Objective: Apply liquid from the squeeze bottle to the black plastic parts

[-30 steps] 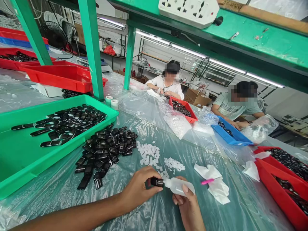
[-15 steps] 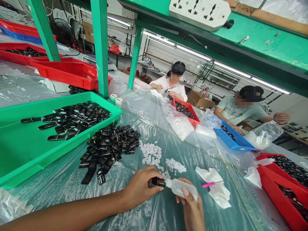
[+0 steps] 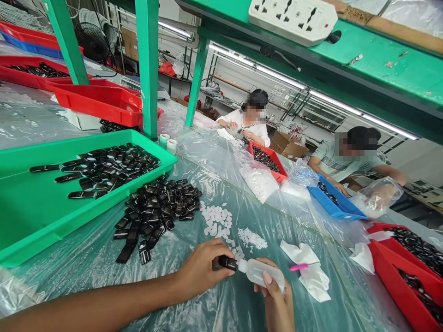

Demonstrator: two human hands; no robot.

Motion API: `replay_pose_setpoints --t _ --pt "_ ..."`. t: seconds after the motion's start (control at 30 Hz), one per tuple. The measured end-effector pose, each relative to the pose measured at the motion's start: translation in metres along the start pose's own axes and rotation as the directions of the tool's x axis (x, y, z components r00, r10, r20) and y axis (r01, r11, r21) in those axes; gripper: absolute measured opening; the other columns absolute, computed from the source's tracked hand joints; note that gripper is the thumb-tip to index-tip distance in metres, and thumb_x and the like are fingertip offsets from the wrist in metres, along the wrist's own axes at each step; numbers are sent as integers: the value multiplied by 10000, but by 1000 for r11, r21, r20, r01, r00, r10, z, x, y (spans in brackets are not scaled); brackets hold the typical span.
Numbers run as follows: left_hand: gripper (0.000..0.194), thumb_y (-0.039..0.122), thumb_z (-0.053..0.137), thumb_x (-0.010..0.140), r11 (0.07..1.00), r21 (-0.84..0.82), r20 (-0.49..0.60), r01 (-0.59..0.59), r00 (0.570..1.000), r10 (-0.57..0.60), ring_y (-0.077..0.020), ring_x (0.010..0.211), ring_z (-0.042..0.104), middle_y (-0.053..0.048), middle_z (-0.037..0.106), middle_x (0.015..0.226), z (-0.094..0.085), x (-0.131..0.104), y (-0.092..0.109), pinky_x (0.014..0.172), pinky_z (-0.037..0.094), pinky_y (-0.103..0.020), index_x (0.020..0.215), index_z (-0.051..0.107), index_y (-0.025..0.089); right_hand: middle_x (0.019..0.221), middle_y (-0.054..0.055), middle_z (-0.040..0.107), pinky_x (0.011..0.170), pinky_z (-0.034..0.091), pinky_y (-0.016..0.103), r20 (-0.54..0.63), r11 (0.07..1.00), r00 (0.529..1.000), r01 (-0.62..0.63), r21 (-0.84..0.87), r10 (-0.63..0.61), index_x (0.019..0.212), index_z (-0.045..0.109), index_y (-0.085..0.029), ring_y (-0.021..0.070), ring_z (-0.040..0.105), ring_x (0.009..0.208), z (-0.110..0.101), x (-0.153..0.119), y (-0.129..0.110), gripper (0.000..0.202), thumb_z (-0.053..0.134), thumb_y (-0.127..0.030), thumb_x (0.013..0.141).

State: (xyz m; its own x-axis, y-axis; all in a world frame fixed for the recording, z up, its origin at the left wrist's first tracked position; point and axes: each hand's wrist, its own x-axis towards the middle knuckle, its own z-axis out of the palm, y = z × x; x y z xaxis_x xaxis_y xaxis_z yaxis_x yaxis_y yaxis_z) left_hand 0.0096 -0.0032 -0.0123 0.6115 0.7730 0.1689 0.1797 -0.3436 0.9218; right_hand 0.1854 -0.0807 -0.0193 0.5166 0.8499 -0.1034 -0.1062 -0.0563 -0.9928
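Observation:
Between thumb and fingers, my left hand point(image 3: 199, 267) pinches a small black plastic piece point(image 3: 227, 262). My right hand point(image 3: 277, 290) grips a translucent squeeze bottle point(image 3: 265, 274), its nozzle pointing left and meeting the end of the black piece. Just beyond my hands lie a pile of flat white pieces point(image 3: 215, 220) and a pile of smaller white bits point(image 3: 252, 238). A heap of black pieces point(image 3: 162, 207) rests on the plastic-covered table left of them. To the right, a pink stick-like tool point(image 3: 298, 267) lies on a crumpled white tissue point(image 3: 313, 279).
A green tray point(image 3: 44, 240) holding black pieces is at left. Red trays point(image 3: 398, 272) stand at right, a blue tray point(image 3: 341, 210) farther back. Green posts point(image 3: 147, 69) and a shelf with a power strip point(image 3: 294, 18) rise ahead. Two people point(image 3: 254, 120) sit across the table.
My hands keep nearly the same pose, bottle nozzle at the black piece. Across the table, the person at right has lowered a hand into a clear plastic bag. The view has shifted slightly.

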Motion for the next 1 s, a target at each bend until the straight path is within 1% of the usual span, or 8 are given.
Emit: replay_pose_setpoints --t 0.1,0.3,0.43,0.53,0.63,0.73,0.87,1.0 --pt "117 256 648 756 999 -38 -3 11 1000 -11 -162 717 517 -32 588 813 -1 1 2 572 393 -217 864 675 219 659 14 593 474 348 257 40 999 999 -7 49 5 864 638 -182 124 443 492 -3 3 4 357 680 -469 656" --pt "167 227 664 729 989 -141 -18 39 999 -42 -166 749 556 -29 620 838 -1 3 4 644 437 -230 894 680 203 576 -6 557 481 390 252 122 962 992 -72 263 41 907 644 -187 120 466 484 -4 6 8 344 641 -468 709" --pt "200 221 656 728 980 -188 -1 61 998 -62 -173 779 580 -42 638 897 -1 2 3 681 458 -241 924 680 192 663 4 615 590 461 288 129 940 991 -75 333 33 988 636 -225 141 529 578 -9 9 7 311 618 -434 759" --pt "223 217 648 732 972 -219 22 81 997 -78 -176 791 589 -51 642 915 -2 1 4 691 470 -243 951 680 186 784 26 664 732 477 349 107 949 994 -29 314 -5 939 653 -227 184 590 721 -16 14 8 272 638 -418 747" --pt "238 231 638 746 963 -247 52 111 994 -101 -179 796 593 -61 644 936 -3 1 6 697 479 -248 974 680 180 899 28 680 886 411 401 44 978 999 13 210 -22 956 638 -234 237 592 925 -24 22 4 291 675 -389 713" --pt "253 271 631 763 958 -258 58 124 992 -112 -183 801 591 -70 642 958 -3 1 4 713 482 -260 993 679 177 1032 28 659 951 343 406 -26 996 996 80 -35 -80 1064 566 -252 265 520 1083 -32 32 -2 432 702 -384 676" --pt "302 347 577 816 953 -281 69 112 993 -96 -187 819 584 -75 638 944 -4 2 -1 718 484 -264 1060 658 189 1108 60 627 941 354 408 1 902 986 152 -405 -165 1025 533 -222 273 516 1077 -51 50 -5 433 676 -424 671" --pt "320 356 561 830 953 -281 97 110 992 -86 -190 838 580 -77 633 973 -5 2 -3 736 484 -269 1098 643 199 1059 58 644 898 389 395 79 810 987 158 -565 -137 1026 517 -211 252 558 1004 -67 62 1 394 632 -407 704"
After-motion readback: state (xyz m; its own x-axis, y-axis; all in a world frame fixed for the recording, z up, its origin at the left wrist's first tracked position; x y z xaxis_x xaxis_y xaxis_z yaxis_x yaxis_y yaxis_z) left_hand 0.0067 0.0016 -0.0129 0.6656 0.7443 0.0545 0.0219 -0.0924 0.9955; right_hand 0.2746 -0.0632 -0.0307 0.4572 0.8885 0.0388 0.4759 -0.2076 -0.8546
